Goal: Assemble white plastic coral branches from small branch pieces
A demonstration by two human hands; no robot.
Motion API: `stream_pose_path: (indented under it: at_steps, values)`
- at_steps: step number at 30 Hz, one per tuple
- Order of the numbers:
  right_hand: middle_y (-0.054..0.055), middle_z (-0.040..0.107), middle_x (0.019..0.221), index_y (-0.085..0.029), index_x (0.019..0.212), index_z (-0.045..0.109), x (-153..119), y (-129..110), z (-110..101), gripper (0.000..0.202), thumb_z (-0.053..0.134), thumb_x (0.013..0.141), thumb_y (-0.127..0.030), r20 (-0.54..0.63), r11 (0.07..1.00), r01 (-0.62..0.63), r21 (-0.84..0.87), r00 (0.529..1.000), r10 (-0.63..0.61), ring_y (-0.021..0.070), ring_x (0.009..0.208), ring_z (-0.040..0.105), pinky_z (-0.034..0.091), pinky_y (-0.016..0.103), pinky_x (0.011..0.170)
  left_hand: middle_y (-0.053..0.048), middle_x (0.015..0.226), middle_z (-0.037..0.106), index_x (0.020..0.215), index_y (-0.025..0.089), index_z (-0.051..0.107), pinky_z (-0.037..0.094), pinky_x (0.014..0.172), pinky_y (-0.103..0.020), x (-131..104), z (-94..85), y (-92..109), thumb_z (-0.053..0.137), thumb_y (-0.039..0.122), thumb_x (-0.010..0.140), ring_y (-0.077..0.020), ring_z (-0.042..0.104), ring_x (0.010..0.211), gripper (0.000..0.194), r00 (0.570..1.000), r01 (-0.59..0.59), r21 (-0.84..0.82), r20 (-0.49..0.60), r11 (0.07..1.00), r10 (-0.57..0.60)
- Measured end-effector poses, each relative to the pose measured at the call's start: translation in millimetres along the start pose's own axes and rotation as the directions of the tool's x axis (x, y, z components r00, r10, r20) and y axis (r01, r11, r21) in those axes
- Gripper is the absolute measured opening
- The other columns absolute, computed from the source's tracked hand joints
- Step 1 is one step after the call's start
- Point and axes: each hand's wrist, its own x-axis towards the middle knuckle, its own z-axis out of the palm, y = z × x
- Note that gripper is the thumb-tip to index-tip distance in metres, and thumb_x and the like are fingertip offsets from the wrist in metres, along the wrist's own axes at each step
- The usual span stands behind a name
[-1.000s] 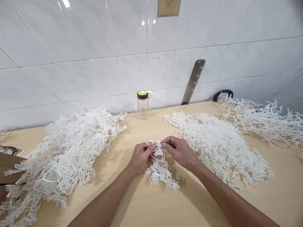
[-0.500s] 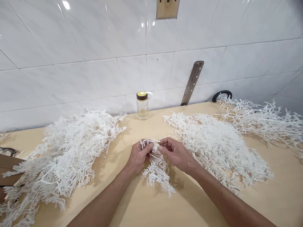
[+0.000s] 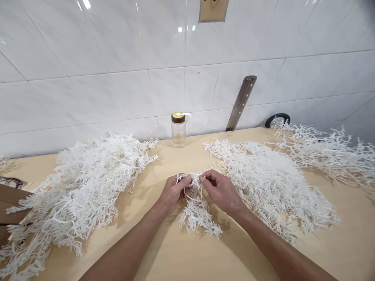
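At the far L of the tan tabletop [image 3: 175, 261], a brown panel [image 3: 11, 203] juts in at the L edge of view, w/ a dark thin-rimmed item [image 3: 11, 181] just behind it. Next, the left pile [image 3: 93, 179] of white branchy pcs spreads from near the back edge fwd along the L side, its near end overlapping the panel. Then the left hand [image 3: 173, 191], mid-tabletop: thumb & fingers closed, pinching the top of a white sprig bundle [image 3: 199, 218]. Bottle [image 3: 178, 134], clear w/ a dark-and-yellow lid & white strap, stands upright near the back edge, beyond the hands. The bundle's top is btwn the two hands — its frilly end hangs below them, toward the near edge; can't tell how much of it touches the tabletop. The right hand [image 3: 219, 189] has thumb & index fingertips closed on strands at the R side of the bundle's top. A metal strip [image 3: 241, 103] w/ small holes leans, tilted, against the tiled wall at the back edge. R of the right hand lies the right pile [image 3: 269, 179], also white & frilly. Farther R, toward the back R corner — a looser, longer-stemmed pile [image 3: 328, 152], w/ a black curved item [image 3: 278, 117] behind its L end.
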Motion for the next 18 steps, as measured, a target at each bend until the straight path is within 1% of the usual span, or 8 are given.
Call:
stream_pose_path:
  at_steps: [2, 5, 7, 10, 14, 16, 18]
  values:
    - [0.001, 0.062, 0.070, -0.018, 0.084, 0.064, 0, -1, 1, 0.026, 0.057, 0.089, -0.042, 0.000, 1.000, 0.027, -0.012, 1.000, -0.027, 0.0139, 0.062, 0.053, 0.041, 0.026, 0.057, 0.002, 0.053, 0.050, 0.065, 0.015, 0.057, 0.033, 0.047, -0.022, 0, 0.5, 2, 0.075, 0.048, 0.074, -0.0077, 0.043, 0.047, 0.039, 1.000, -0.003, 0.028, 0.004, 1.000, 0.002]
    - [0.002, 0.065, 0.074, -0.018, 0.089, 0.067, 0, 1, 0, 0.026, 0.056, 0.089, -0.042, 0.009, 0.998, 0.063, -0.017, 0.998, -0.063, 0.0149, 0.065, 0.056, 0.043, 0.027, 0.060, 0.005, 0.052, 0.048, 0.077, 0.016, 0.060, 0.026, 0.043, -0.021, -1, 1.1, 4, 0.076, 0.047, 0.072, -0.0068, 0.038, 0.042, 0.035, 1.000, 0.012, 0.057, 0.010, 0.998, -0.013]
    - [0.002, 0.067, 0.077, -0.019, 0.091, 0.068, 0, 3, -1, 0.027, 0.056, 0.090, -0.042, 0.018, 0.996, 0.081, -0.023, 0.997, -0.080, 0.0155, 0.068, 0.058, 0.045, 0.027, 0.062, 0.006, 0.049, 0.045, 0.080, 0.017, 0.059, 0.024, 0.042, -0.021, -3, 1.1, 5, 0.076, 0.046, 0.073, -0.0067, 0.036, 0.041, 0.034, 0.999, 0.026, 0.068, 0.036, 0.997, -0.028]
    - [0.002, 0.069, 0.079, -0.020, 0.091, 0.069, 1, 5, -3, 0.026, 0.056, 0.090, -0.042, 0.026, 0.992, 0.112, -0.053, 0.993, -0.111, 0.0158, 0.068, 0.059, 0.047, 0.028, 0.062, 0.008, 0.049, 0.039, 0.072, 0.017, 0.054, 0.022, 0.043, -0.020, -5, 2.8, 8, 0.077, 0.047, 0.072, -0.0052, 0.032, 0.042, 0.038, 0.998, 0.027, 0.068, 0.055, 0.997, -0.031]
    - [0.003, 0.071, 0.081, -0.021, 0.093, 0.072, 1, 9, -4, 0.024, 0.058, 0.090, -0.040, 0.047, 0.983, 0.155, -0.101, 0.987, -0.150, 0.0166, 0.069, 0.062, 0.049, 0.029, 0.064, 0.009, 0.050, 0.035, 0.067, 0.017, 0.052, 0.021, 0.043, -0.021, -8, 8.8, 13, 0.082, 0.050, 0.065, -0.0039, 0.028, 0.043, 0.045, 0.999, 0.026, 0.105, -0.038, 0.994, -0.022]
    - [0.004, 0.073, 0.085, -0.021, 0.097, 0.072, 2, 10, -4, 0.024, 0.060, 0.088, -0.041, 0.052, 0.988, 0.131, -0.084, 0.991, -0.127, 0.0180, 0.074, 0.065, 0.051, 0.031, 0.068, 0.008, 0.050, 0.036, 0.064, 0.016, 0.051, 0.023, 0.044, -0.021, -8, 10.5, 13, 0.082, 0.050, 0.063, -0.0047, 0.029, 0.044, 0.046, 0.998, 0.014, 0.128, -0.064, 0.992, -0.006]
    - [0.005, 0.074, 0.090, -0.021, 0.101, 0.071, 3, 11, -5, 0.027, 0.063, 0.086, -0.041, 0.049, 0.995, 0.088, -0.044, 0.995, -0.086, 0.0197, 0.081, 0.067, 0.054, 0.033, 0.075, 0.007, 0.051, 0.036, 0.061, 0.016, 0.050, 0.025, 0.046, -0.022, -7, 10.2, 12, 0.081, 0.051, 0.064, -0.0057, 0.031, 0.046, 0.047, 0.998, -0.004, 0.142, -0.067, 0.990, 0.013]
